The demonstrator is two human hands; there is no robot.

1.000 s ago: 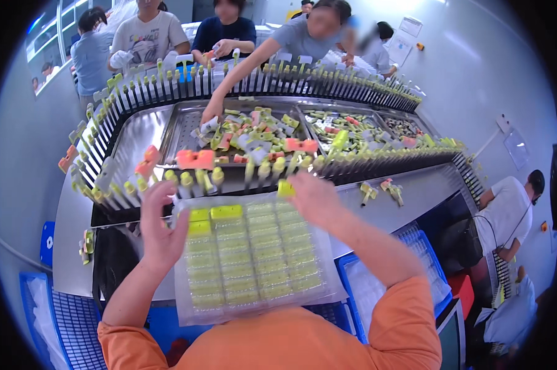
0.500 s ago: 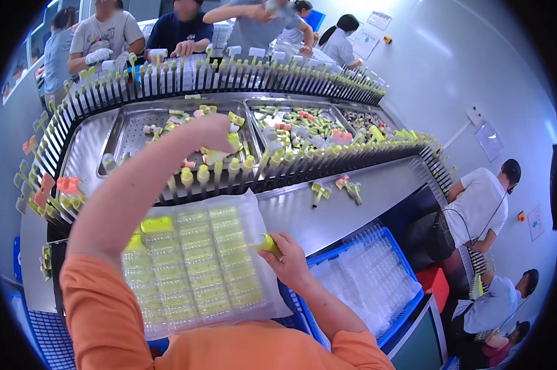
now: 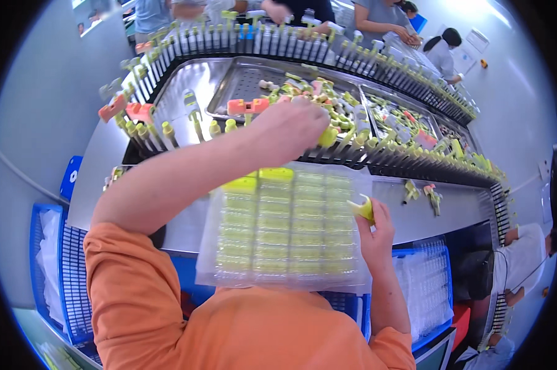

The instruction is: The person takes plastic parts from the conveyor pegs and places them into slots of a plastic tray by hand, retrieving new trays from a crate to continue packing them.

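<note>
Beyond the clear tray [image 3: 208, 262], the left hand [image 3: 297, 126] is hovering, its hold unclear, while the right hand [image 3: 378, 229] is gripping a yellow-green piece [image 3: 366, 211] right of it.

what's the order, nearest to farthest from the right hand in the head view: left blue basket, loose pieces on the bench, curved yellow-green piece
1. Curved yellow-green piece: held in the right hand.
2. Loose pieces: on the metal bench, ahead and to the right.
3. Left blue basket: at the picture's far left.
</note>
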